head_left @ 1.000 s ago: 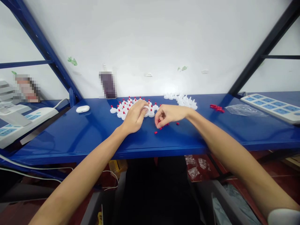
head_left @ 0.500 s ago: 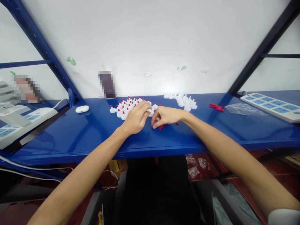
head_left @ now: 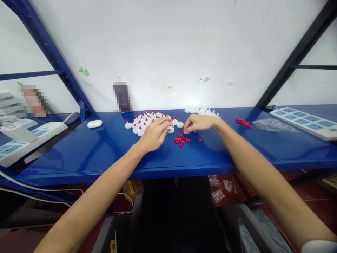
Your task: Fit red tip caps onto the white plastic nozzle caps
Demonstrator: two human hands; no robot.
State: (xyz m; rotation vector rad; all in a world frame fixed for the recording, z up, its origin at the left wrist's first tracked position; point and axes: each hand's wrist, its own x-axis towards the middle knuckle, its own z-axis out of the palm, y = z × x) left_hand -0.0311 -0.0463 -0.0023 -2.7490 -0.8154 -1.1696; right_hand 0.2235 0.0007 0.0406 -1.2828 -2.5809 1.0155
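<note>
My left hand [head_left: 156, 135] is closed round a white nozzle cap [head_left: 170, 130], whose round base shows at the fingertips; its upper part is hidden. Behind that hand stand several white nozzle caps with red tips [head_left: 140, 123]. My right hand [head_left: 199, 123] is further right, just above the blue table, its thumb and fingers curled together. What it pinches, if anything, is hidden. Just in front of its fingertips lies a loose pile of small red tip caps [head_left: 181, 140]. Several white nozzle caps without red tips [head_left: 207, 112] sit behind the right hand, partly covered by it.
A blue table [head_left: 105, 154] runs along the wall. On it are a white earbud case [head_left: 94, 123], a dark pixelated object [head_left: 123, 98], more red pieces [head_left: 243, 123], a clear plastic bag [head_left: 273, 125] and a power strip [head_left: 306, 123]. Another power strip [head_left: 23, 140] is at left.
My right hand has moved right and away from me, off the red pile, which now shows. My left hand keeps its hold on the white nozzle cap. The view has shifted slightly.
</note>
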